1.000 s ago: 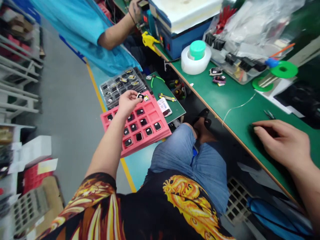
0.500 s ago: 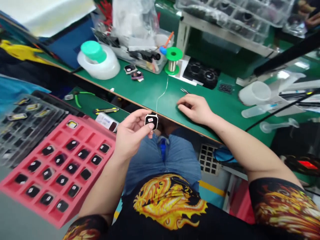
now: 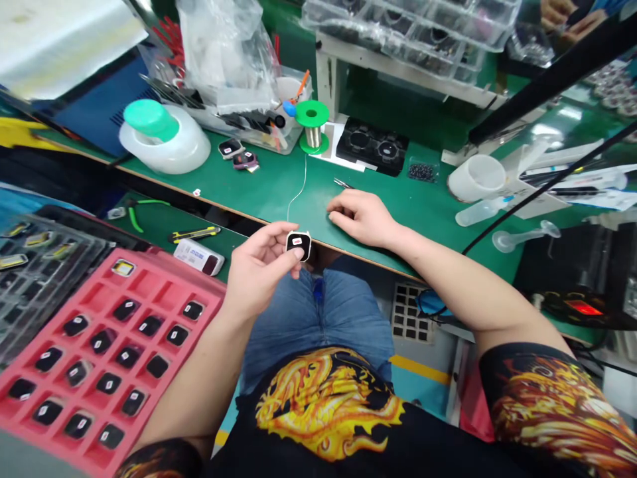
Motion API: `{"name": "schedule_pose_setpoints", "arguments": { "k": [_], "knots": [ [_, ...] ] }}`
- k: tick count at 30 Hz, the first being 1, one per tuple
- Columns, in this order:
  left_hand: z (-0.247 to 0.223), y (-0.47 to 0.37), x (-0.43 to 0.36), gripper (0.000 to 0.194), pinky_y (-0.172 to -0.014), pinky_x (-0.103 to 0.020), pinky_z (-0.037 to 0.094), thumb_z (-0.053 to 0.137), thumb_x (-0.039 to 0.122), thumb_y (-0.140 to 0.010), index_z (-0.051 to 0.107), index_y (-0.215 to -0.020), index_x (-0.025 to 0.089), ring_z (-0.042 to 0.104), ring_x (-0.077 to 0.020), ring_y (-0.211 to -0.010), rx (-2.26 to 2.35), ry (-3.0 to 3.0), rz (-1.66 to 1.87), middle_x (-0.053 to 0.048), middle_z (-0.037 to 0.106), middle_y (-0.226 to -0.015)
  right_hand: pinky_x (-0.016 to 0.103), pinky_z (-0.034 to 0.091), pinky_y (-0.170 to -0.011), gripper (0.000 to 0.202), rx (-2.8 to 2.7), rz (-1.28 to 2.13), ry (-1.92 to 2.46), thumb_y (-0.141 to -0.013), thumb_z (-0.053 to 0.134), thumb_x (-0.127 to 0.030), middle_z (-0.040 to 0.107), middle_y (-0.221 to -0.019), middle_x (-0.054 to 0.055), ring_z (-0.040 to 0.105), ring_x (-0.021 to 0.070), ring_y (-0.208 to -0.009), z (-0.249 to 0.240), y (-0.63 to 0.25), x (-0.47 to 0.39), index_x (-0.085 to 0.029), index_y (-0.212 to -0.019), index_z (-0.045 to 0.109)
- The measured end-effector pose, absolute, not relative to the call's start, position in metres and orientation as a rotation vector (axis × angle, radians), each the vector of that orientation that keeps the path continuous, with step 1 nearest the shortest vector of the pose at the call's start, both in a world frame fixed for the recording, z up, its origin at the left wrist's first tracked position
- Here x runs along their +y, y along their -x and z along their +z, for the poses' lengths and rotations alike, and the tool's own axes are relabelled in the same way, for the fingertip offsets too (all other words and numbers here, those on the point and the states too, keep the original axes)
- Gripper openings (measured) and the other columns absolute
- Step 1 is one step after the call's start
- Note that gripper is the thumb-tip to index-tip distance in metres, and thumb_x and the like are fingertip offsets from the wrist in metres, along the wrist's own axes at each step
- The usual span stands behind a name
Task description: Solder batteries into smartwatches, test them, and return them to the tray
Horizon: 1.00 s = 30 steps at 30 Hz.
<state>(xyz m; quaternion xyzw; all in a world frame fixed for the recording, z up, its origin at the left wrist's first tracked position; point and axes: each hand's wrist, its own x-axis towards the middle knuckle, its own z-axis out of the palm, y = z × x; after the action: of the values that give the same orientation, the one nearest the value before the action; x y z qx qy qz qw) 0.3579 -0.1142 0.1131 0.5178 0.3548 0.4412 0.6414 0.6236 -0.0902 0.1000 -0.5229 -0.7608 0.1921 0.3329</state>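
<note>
Clock directions run from the middle of the view. Near that middle, the left hand (image 3: pixel 261 269) pinches a watch case (image 3: pixel 298 244) between thumb and fingers, its dark, labelled face towards the camera, just off the edge of the green table (image 3: pixel 303 196). The right hand (image 3: pixel 365 216) rests at two o'clock on the table, fingers half curled; whether anything lies under them cannot be told.

At eight o'clock, a red tray (image 3: pixel 164 265) carries rows of dark watch pieces (image 3: pixel 128 356), one per filled pocket, most with a white label; its top corner pocket holds a yellow-and-white piece (image 3: pixel 123 267). Just beside it, at nine, clear trays (image 3: pixel 102 249) hold pieces with yellow parts. At eleven, a clear bin (image 3: pixel 267 140) contains dark tools under a plastic bag (image 3: pixel 223 60). At two, a small clear tray (image 3: pixel 434 161) holds dark bits. At one, a compartment box (image 3: pixel 388 46) holds small parts, blurred.
</note>
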Motion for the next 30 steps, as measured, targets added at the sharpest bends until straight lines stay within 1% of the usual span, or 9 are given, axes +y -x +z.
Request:
{"name": "schedule_pose_setpoints", "arguments": {
  "k": [4, 8, 11, 14, 17, 21, 24, 27, 30],
  "knots": [
    [0.116, -0.367, -0.102, 0.039, -0.054, -0.026, 0.059, 0.09, 0.021, -0.082, 0.082, -0.119, 0.027, 0.068, -0.0129, -0.062, 0.792, -1.091, 0.911, -0.002, 0.07, -0.089, 0.034, 0.047, -0.08, 0.018, -1.966, 0.498, 1.33, -0.1, 0.063, -0.031, 0.072, -0.088, 0.004, 0.062, 0.0183, -0.082, 0.098, -0.622, -0.092, -0.02, -0.099, 0.077],
    [0.12, -0.392, -0.066, 0.035, -0.054, -0.026, 0.057, 0.081, 0.022, -0.083, 0.082, -0.117, 0.027, 0.066, -0.0128, -0.064, 0.709, -0.944, 0.729, -0.003, 0.069, -0.093, 0.037, 0.052, -0.083, 0.026, -1.72, 0.373, 1.329, -0.105, 0.056, -0.037, 0.073, -0.098, 0.006, 0.062, 0.0196, -0.081, 0.101, -0.621, -0.097, -0.022, -0.115, 0.076],
    [0.124, -0.424, -0.027, 0.033, -0.056, -0.026, 0.057, 0.073, 0.021, -0.083, 0.082, -0.114, 0.027, 0.064, -0.0129, -0.064, 0.621, -0.957, 0.637, -0.004, 0.07, -0.089, 0.038, 0.056, -0.081, 0.038, -1.512, 0.336, 1.365, -0.107, 0.053, -0.046, 0.072, -0.111, 0.008, 0.062, 0.0199, -0.083, 0.106, -0.625, -0.096, -0.024, -0.132, 0.07],
    [0.131, -0.461, 0.003, 0.031, -0.054, -0.027, 0.059, 0.069, 0.021, -0.081, 0.084, -0.107, 0.027, 0.065, -0.0138, -0.062, 0.543, -1.046, 0.549, -0.006, 0.075, -0.09, 0.039, 0.059, -0.083, 0.059, -1.404, 0.326, 1.414, -0.099, 0.063, -0.056, 0.068, -0.133, 0.011, 0.065, 0.0217, -0.093, 0.108, -0.631, -0.093, -0.026, -0.149, 0.059],
    [0.137, -0.491, 0.018, 0.03, -0.054, -0.03, 0.064, 0.069, 0.023, -0.079, 0.087, -0.1, 0.034, 0.073, -0.0182, -0.07, 0.535, -1.193, 0.492, -0.006, 0.083, -0.101, 0.042, 0.059, -0.103, 0.071, -1.451, 0.223, 1.45, -0.089, 0.076, -0.061, 0.062, -0.148, 0.01, 0.063, 0.0288, -0.125, 0.103, -0.639, -0.085, -0.03, -0.15, 0.058],
    [0.138, -0.515, 0.031, 0.028, -0.054, -0.029, 0.067, 0.075, 0.033, -0.077, 0.088, -0.097, 0.048, 0.077, -0.0198, -0.075, 0.631, -1.393, 0.48, 0.008, 0.086, -0.105, 0.037, 0.047, -0.123, 0.051, -1.515, 0.149, 1.436, -0.097, 0.07, -0.057, 0.066, -0.143, 0.01, 0.057, 0.0272, -0.142, 0.088, -0.661, -0.064, -0.028, -0.139, 0.064],
    [0.135, -0.519, 0.031, 0.028, -0.056, -0.032, 0.069, 0.074, 0.038, -0.076, 0.086, -0.095, 0.056, 0.081, -0.0223, -0.083, 0.655, -1.508, 0.543, 0.021, 0.084, -0.107, 0.039, 0.053, -0.115, 0.067, -1.386, 0.277, 1.433, -0.087, 0.083, -0.06, 0.07, -0.138, 0.01, 0.065, 0.0292, -0.132, 0.081, -0.669, -0.054, -0.027, -0.141, 0.062],
    [0.13, -0.515, 0.026, 0.031, -0.057, -0.033, 0.069, 0.073, 0.038, -0.077, 0.084, -0.096, 0.06, 0.08, -0.0214, -0.08, 0.66, -1.521, 0.644, 0.026, 0.082, -0.102, 0.034, 0.061, -0.088, 0.077, -1.136, 0.579, 1.431, -0.074, 0.096, -0.053, 0.077, -0.121, 0.001, 0.076, 0.0237, -0.097, 0.083, -0.662, -0.055, -0.031, -0.139, 0.062],
    [0.122, -0.511, 0.031, 0.035, -0.051, -0.029, 0.066, 0.084, 0.029, -0.068, 0.087, -0.096, 0.05, 0.074, -0.0173, -0.065, 0.677, -1.522, 0.784, 0.019, 0.084, -0.099, 0.027, 0.058, -0.078, 0.049, -1.069, 0.595, 1.402, -0.084, 0.09, -0.048, 0.077, -0.108, -0.002, 0.074, 0.0159, -0.084, 0.094, -0.653, -0.066, -0.028, -0.123, 0.068]
  ]
}}
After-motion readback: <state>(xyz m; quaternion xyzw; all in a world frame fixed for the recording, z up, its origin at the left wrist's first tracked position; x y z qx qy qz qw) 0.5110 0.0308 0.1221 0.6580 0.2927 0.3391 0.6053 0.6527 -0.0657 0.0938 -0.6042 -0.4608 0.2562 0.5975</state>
